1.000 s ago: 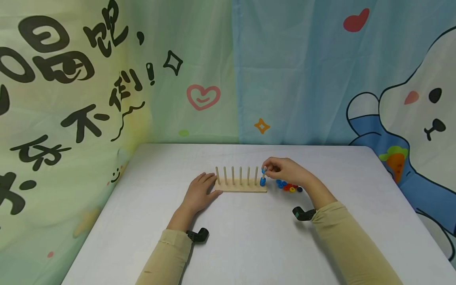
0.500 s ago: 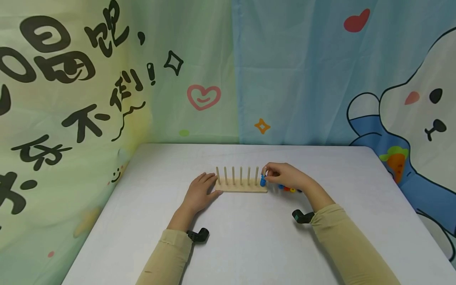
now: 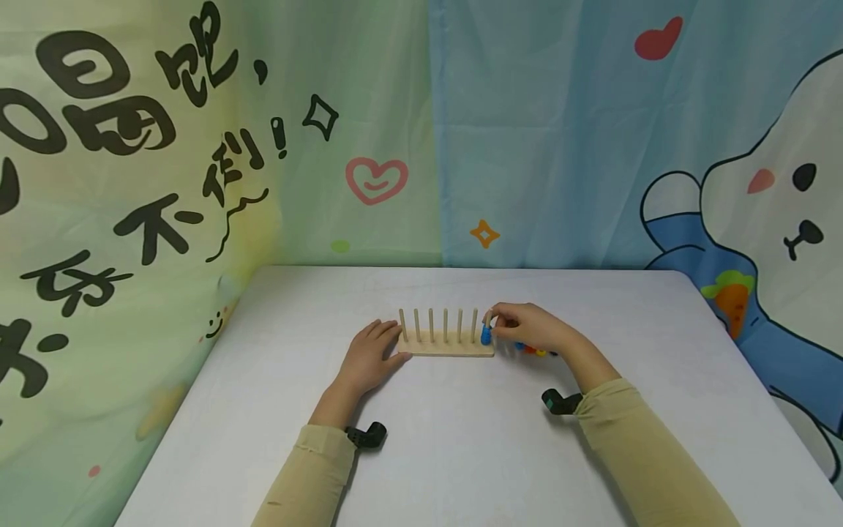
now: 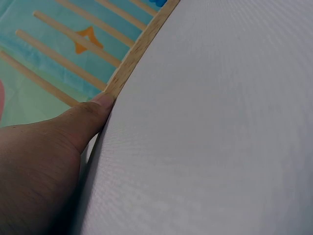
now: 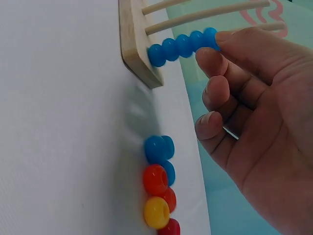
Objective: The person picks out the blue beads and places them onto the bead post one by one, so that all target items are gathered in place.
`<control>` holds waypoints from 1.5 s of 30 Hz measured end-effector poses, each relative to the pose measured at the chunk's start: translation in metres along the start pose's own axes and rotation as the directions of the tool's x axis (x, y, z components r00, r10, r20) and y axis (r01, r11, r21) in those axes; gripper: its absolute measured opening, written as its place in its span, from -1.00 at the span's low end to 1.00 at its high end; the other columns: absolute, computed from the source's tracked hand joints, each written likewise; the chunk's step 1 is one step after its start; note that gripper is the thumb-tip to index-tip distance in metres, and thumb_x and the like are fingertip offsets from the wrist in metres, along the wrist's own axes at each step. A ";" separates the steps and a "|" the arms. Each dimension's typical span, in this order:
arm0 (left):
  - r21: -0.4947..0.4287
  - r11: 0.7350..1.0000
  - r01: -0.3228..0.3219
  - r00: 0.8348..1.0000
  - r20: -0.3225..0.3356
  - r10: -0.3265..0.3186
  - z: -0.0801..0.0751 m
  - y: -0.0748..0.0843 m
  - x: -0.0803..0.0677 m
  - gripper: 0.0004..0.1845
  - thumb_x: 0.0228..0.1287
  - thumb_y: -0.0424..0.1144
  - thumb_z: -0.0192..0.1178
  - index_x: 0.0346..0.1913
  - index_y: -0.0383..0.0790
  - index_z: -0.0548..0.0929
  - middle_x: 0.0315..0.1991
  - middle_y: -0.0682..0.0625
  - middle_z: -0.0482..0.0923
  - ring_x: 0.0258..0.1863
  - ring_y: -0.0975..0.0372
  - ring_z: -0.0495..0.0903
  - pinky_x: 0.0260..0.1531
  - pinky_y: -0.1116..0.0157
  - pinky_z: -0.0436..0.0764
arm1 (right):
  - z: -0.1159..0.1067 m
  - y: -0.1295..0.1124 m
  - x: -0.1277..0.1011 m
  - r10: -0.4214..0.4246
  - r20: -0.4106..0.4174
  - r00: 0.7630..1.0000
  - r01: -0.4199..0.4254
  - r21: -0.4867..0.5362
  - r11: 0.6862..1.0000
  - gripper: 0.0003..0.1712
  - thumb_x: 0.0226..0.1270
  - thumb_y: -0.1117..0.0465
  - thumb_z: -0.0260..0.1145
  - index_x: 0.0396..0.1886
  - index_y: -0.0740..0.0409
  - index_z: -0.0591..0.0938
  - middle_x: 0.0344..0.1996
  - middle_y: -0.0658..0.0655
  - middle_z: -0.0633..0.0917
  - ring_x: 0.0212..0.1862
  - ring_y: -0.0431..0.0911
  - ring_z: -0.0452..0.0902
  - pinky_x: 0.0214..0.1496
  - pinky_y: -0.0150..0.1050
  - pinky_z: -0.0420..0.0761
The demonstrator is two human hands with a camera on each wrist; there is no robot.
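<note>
Left hand [image 3: 364,360] flat on table [image 3: 461,454], fingers relaxed, thumb tip pressed against end of wooden peg board [image 3: 446,346], likely bracing it against sliding. Right hand [image 3: 530,328] pinches top blue bead [image 5: 211,38] of stack threaded on rightmost peg [image 3: 488,319]. Right wrist view alone shows four beads stacked; loose beads [image 5: 159,188], blue, red, yellow, lie beside board. Left wrist view shows thumb contact; head view shows other pegs bare.

Head view: my right hand [image 3: 527,327] covers most of the loose beads [image 3: 535,350]. Right wrist view: lowest red bead [image 5: 171,228] cut by the bottom edge; my fingertips [image 5: 222,36] hide the rightmost peg's top.
</note>
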State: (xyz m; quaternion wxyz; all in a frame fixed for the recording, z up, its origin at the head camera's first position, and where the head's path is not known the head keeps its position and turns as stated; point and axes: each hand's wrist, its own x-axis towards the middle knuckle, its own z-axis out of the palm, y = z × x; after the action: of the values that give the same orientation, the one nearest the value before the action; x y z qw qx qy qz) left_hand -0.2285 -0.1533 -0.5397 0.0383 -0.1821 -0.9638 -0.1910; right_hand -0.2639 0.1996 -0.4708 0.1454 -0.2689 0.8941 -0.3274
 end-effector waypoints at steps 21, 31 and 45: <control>0.008 1.000 -0.003 1.000 -0.005 0.003 0.000 -0.002 0.002 -0.30 0.35 0.21 0.16 0.42 -0.10 0.41 0.44 -0.04 0.36 0.50 -0.05 0.20 0.51 -0.04 0.19 | -0.027 0.050 -0.022 0.239 -0.046 0.970 -0.240 -0.012 0.971 -0.71 0.43 0.02 0.28 0.03 0.03 0.65 -0.21 0.05 0.65 -0.15 -0.05 0.47 -0.12 -0.25 0.54; 0.013 1.000 -0.003 1.000 -0.005 0.003 -0.001 -0.002 0.002 -0.29 0.35 0.22 0.16 0.42 -0.11 0.42 0.44 -0.04 0.37 0.50 -0.05 0.21 0.51 -0.03 0.19 | -0.019 0.072 -0.020 0.282 0.023 0.959 -0.282 0.029 0.959 -0.73 0.40 0.06 0.31 0.01 0.03 0.65 -0.12 0.06 0.66 -0.11 -0.05 0.48 0.04 -0.19 0.54; 0.005 1.000 0.000 1.000 -0.002 0.000 -0.001 0.001 0.000 -0.30 0.34 0.21 0.17 0.42 -0.10 0.42 0.44 -0.03 0.37 0.50 -0.05 0.21 0.51 -0.04 0.19 | -0.017 0.071 -0.015 0.318 0.009 0.948 -0.318 0.000 0.948 -0.73 0.41 0.02 0.28 0.01 0.00 0.64 -0.18 0.06 0.63 -0.12 -0.05 0.46 -0.06 -0.23 0.49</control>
State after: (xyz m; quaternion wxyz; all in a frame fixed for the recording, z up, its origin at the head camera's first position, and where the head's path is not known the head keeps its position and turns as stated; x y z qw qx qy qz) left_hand -0.2278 -0.1531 -0.5387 0.0398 -0.1816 -0.9642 -0.1890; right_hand -0.2870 0.2627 -0.5040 0.2002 -0.1228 0.9249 -0.2991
